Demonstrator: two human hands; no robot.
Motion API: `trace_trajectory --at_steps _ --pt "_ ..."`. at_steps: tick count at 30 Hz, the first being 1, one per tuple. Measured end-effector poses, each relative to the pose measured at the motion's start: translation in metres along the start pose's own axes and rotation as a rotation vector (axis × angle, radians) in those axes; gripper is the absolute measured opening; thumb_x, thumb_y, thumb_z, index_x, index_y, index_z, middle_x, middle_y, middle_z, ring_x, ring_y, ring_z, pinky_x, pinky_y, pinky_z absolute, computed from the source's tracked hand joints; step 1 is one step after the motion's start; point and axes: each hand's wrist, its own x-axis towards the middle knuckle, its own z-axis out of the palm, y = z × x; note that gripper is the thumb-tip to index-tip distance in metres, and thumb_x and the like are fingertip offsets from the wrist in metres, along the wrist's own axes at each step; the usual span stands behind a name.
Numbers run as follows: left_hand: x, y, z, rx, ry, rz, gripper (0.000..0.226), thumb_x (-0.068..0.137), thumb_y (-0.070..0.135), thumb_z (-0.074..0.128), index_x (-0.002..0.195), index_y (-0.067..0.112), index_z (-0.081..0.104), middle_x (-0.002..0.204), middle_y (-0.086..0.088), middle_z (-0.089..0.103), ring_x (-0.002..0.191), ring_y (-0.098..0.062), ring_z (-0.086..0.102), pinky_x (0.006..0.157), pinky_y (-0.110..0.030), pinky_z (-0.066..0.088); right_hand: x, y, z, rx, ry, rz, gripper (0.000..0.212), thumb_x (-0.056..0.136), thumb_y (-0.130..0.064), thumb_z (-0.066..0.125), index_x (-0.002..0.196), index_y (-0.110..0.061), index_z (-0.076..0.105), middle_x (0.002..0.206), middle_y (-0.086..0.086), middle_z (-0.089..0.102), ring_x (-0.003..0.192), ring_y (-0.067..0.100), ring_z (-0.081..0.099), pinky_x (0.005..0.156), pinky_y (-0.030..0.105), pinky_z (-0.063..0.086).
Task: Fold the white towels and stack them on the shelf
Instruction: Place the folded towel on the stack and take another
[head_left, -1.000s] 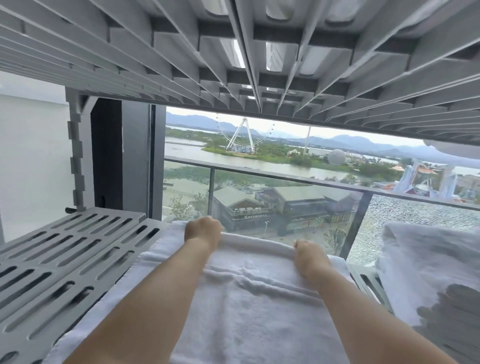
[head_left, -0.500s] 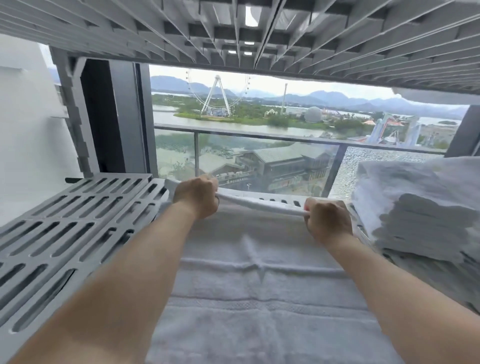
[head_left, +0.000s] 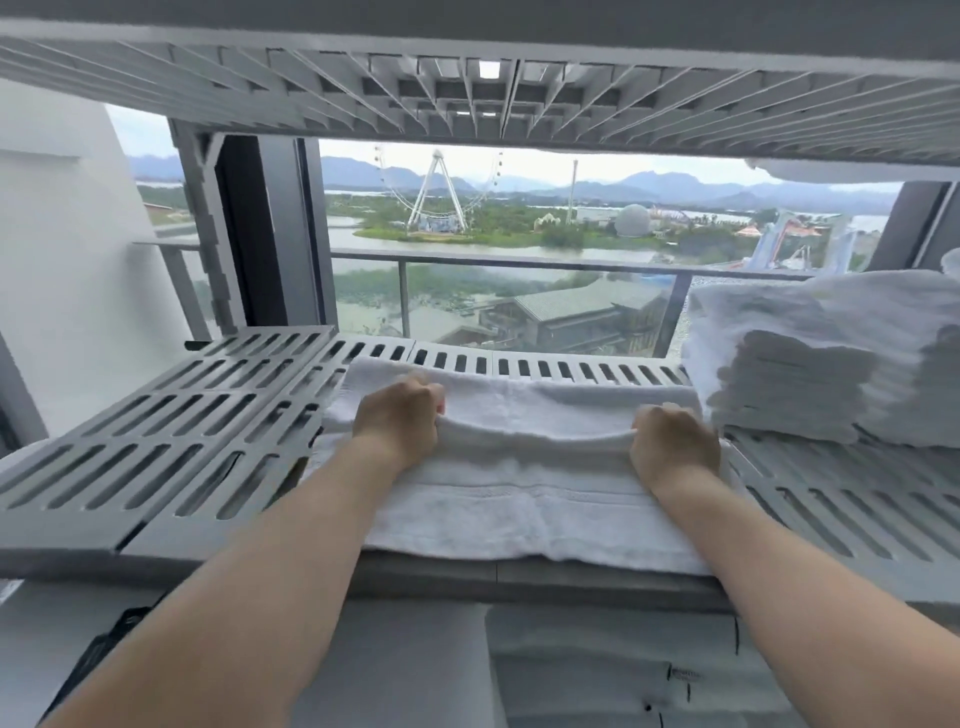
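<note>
Left hand (head_left: 397, 423), right hand (head_left: 675, 449), towel edge (head_left: 535, 441): now nearer.

Towel (head_left: 519, 499) lies on slatted shelf (head_left: 171, 447), centre front. Left hand (head_left: 397, 422) and right hand (head_left: 675, 449) on its fold. Towel stack (head_left: 826, 353) just right. Window (head_left: 519, 260) behind.
</note>
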Motion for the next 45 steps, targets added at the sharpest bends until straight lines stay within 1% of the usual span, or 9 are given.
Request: trace_trajectory --at_steps 5,12,17,22,28,31,36,40,45 --pt "-0.032 0.012 0.002 -0.093 0.081 -0.121 0.023 0.093 0.005 0.055 0.096 0.019 0.073 0.094 -0.001 0.063 0.095 -0.023 0.059 0.077 -0.035 0.053 -0.015 0.007 0.005 0.106 -0.008 0.046 0.033 0.088 0.0 0.041 0.103 -0.011 0.068 0.105 0.015 0.063 0.104 0.037 0.055 0.09 0.041 0.047" --pt "-0.037 0.015 -0.001 -0.126 0.229 -0.006 0.02 0.083 -0.005 0.07 0.087 0.012 0.08 0.085 -0.003 0.066 0.086 -0.023 0.06 0.078 -0.033 0.054 -0.011 0.012 0.004 0.311 0.031 0.17 0.037 0.089 0.006 0.04 0.103 -0.006 0.072 0.104 0.02 0.064 0.104 0.038 0.057 0.087 0.042 0.049" --pt "-0.038 0.014 -0.001 -0.097 0.104 -0.14 0.033 0.089 0.005 0.053 0.097 0.027 0.075 0.097 0.001 0.067 0.098 -0.021 0.058 0.09 -0.038 0.051 -0.009 0.015 0.002 0.321 0.004 0.174 0.039 0.088 0.007 0.04 0.104 -0.005 0.074 0.104 0.021 0.066 0.101 0.038 0.061 0.087 0.041 0.052" --pt "-0.037 0.012 -0.002 0.005 0.162 -0.327 0.021 0.089 0.006 0.061 0.085 0.019 0.076 0.085 -0.001 0.066 0.087 -0.021 0.06 0.075 -0.032 0.056 -0.016 0.017 -0.004 0.218 -0.006 0.139 0.035 0.087 0.004 0.044 0.098 -0.008 0.076 0.097 0.017 0.071 0.092 0.035 0.065 0.082 0.039 0.055" --pt "-0.045 0.021 -0.012 0.023 0.019 -0.311 0.018 0.094 0.004 0.053 0.08 0.009 0.065 0.08 -0.004 0.059 0.075 -0.02 0.057 0.063 -0.03 0.051 -0.028 0.019 -0.024 0.172 -0.182 0.127 0.033 0.089 -0.007 0.043 0.103 -0.015 0.071 0.106 0.014 0.071 0.09 0.032 0.059 0.088 0.038 0.045" --pt "-0.056 0.033 -0.023 -0.005 -0.093 -0.31 0.02 0.084 -0.002 0.042 0.081 0.007 0.059 0.081 -0.007 0.058 0.068 -0.017 0.052 0.058 -0.027 0.043 -0.05 0.011 -0.036 0.292 -0.045 -0.059 0.039 0.088 -0.005 0.047 0.12 -0.013 0.067 0.113 0.012 0.071 0.101 0.031 0.063 0.091 0.039 0.051" --pt "-0.097 0.047 -0.039 -0.131 -0.157 0.01 0.03 0.098 0.021 0.045 0.109 0.02 0.073 0.119 0.004 0.066 0.106 -0.019 0.062 0.091 -0.04 0.054 -0.112 0.01 -0.042 0.446 0.103 -0.443 0.015 0.09 -0.026 0.064 0.098 -0.017 0.073 0.098 0.003 0.069 0.096 0.024 0.064 0.081 0.036 0.055" --pt "-0.138 0.043 -0.052 -0.12 -0.27 0.121 0.045 0.1 0.05 0.047 0.137 0.028 0.056 0.144 0.005 0.054 0.127 -0.021 0.054 0.1 -0.042 0.049 -0.145 0.028 -0.036 0.385 0.006 -0.545 0.035 0.094 -0.048 0.057 0.114 -0.022 0.068 0.112 -0.002 0.065 0.106 0.019 0.058 0.091 0.035 0.047" --pt "-0.164 0.034 -0.062 -0.018 -0.17 0.21 0.052 0.094 0.046 0.06 0.142 0.027 0.055 0.146 0.005 0.055 0.131 -0.02 0.055 0.102 -0.041 0.05 -0.157 0.04 -0.045 0.499 -0.091 -0.47 0.037 0.091 -0.02 0.056 0.127 -0.02 0.064 0.122 -0.003 0.061 0.12 0.017 0.051 0.099 0.031 0.043"
